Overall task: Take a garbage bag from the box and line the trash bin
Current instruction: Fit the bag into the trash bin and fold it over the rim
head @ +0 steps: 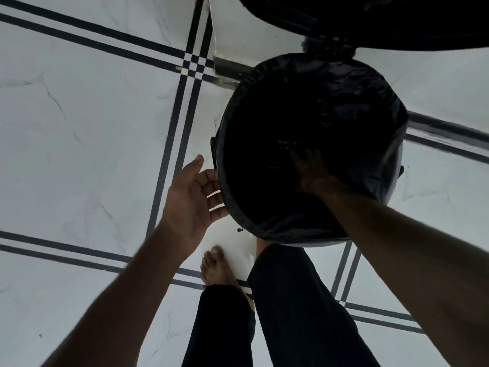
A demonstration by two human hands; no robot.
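A round trash bin (394, 178) stands on the floor in front of me, its lid (397, 22) flipped up at the top of the view. A black garbage bag (370, 83) lines the inside and is folded over the rim all round. My right hand (309, 168) reaches down inside the bin, fingers spread against the bag's inner wall. My left hand (193, 200) is outside the bin at its left rim, palm open, fingertips touching the folded bag edge. The box of bags is not in view.
White marble floor tiles (79, 128) with dark double stripes spread all around. A white wall corner (238, 35) stands just behind the bin on the left. My bare foot (214, 266) and dark trouser legs (291, 313) are right below the bin.
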